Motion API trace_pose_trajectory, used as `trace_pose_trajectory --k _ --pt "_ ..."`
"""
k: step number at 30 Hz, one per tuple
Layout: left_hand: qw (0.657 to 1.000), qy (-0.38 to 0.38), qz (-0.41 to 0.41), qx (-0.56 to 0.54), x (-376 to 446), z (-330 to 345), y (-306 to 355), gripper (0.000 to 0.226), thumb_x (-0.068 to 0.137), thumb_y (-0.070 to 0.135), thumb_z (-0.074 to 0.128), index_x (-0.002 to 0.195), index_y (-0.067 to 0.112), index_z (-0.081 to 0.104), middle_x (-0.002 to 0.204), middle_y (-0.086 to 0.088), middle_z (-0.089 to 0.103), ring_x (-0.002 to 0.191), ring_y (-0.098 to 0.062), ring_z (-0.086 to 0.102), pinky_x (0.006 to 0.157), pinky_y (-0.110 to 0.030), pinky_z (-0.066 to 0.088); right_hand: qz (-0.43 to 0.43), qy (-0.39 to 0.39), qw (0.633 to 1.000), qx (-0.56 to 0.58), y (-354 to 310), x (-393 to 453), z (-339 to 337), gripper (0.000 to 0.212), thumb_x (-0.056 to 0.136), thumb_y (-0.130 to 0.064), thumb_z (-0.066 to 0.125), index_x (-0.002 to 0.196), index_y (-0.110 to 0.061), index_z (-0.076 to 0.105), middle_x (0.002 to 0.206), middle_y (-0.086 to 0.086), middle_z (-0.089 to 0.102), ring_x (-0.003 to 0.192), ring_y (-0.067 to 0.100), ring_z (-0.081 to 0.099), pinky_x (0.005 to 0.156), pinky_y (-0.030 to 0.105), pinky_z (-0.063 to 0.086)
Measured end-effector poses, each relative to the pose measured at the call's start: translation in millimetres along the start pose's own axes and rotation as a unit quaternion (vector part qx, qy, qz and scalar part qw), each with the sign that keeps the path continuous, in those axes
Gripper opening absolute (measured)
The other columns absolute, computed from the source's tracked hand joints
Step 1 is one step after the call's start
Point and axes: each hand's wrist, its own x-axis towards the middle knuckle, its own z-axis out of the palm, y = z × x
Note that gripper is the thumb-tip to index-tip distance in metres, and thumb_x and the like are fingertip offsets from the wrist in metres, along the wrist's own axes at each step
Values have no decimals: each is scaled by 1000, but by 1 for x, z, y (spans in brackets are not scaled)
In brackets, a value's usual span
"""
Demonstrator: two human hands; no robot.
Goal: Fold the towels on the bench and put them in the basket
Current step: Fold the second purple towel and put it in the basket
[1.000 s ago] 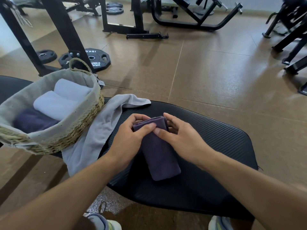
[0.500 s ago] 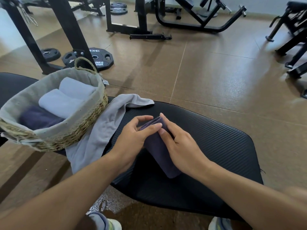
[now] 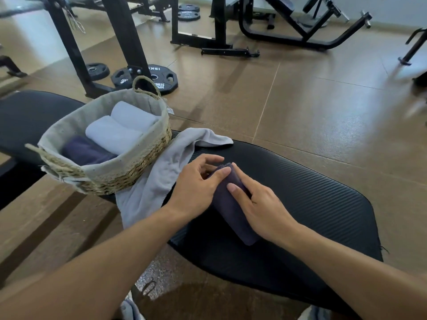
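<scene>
A folded dark purple towel [image 3: 233, 211] lies lengthwise on the black padded bench [image 3: 312, 199]. My left hand [image 3: 196, 185] pinches its far end, thumb on top and fingers curled over the far edge. Along the towel's right side lies my right hand [image 3: 261, 204], thumb on top and fingers tucked against the edge. An unfolded grey towel [image 3: 161, 176] drapes over the bench's left edge, partly under the woven basket [image 3: 120, 172]. Inside the basket are two rolled white towels [image 3: 113, 135] and a dark one [image 3: 85, 151].
The basket stands on the bench's left end, close to my left hand. Weight plates [image 3: 159, 79] and black machine frames [image 3: 129, 42] stand on the brown floor beyond. Bare bench surface lies to the right of my hands.
My hands have closed in on the purple towel. The right hand slid from its far end down along its right side, and the towel now looks narrower between my hands.
</scene>
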Motion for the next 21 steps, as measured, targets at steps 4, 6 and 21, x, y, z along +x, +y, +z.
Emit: trace_pose_trajectory --k 4,6,21 --pt "1000 20 14 16 -7 -9 -20 23 91 27 74 113 28 66 96 5 77 93 -5 72 81 -24 56 -18 10 1000 -15 3 -3 11 49 103 -37 53 152 -36 43 138 -21 59 120 -11 50 93 -2 33" --pt "998 20 30 46 -13 -16 -26 29 92 32 73 120 31 64 101 9 77 98 0 70 89 -31 57 -29 18 999 -18 2 -2 15 47 102 -35 56 148 -35 48 132 -21 63 117 -9 54 94 1 35" --pt "906 258 199 268 -4 -136 -4 36 102 21 48 137 13 55 144 -1 56 143 -17 41 122 -32 26 -120 74 989 40 -83 63 50 40 100 -29 62 139 -33 60 123 -22 66 115 -9 57 97 8 42"
